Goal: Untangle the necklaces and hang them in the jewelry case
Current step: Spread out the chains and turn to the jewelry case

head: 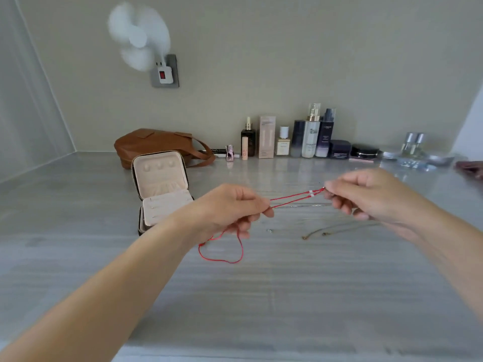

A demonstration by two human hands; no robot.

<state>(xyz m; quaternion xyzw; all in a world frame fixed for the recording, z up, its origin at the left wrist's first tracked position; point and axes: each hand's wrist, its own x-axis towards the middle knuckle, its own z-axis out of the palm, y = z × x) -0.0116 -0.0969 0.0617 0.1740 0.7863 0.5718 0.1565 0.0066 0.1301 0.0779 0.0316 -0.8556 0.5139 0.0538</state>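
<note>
The grey desk (pixel 261 296) carries an open jewelry case (pixel 162 189) at the left, its lid upright, and thin chain necklaces (pixel 339 228) lying loose under the right forearm. Above it, both hands stretch a red cord necklace (pixel 292 198) between them: the left hand (pixel 235 207) is pinched shut on the doubled cord, with a slack loop hanging below onto the desk, and the right hand (pixel 366 194) is pinched shut on the beaded end. This looks like the untangling step for the red one; next it likely needs carrying left to the case's lid hooks.
</note>
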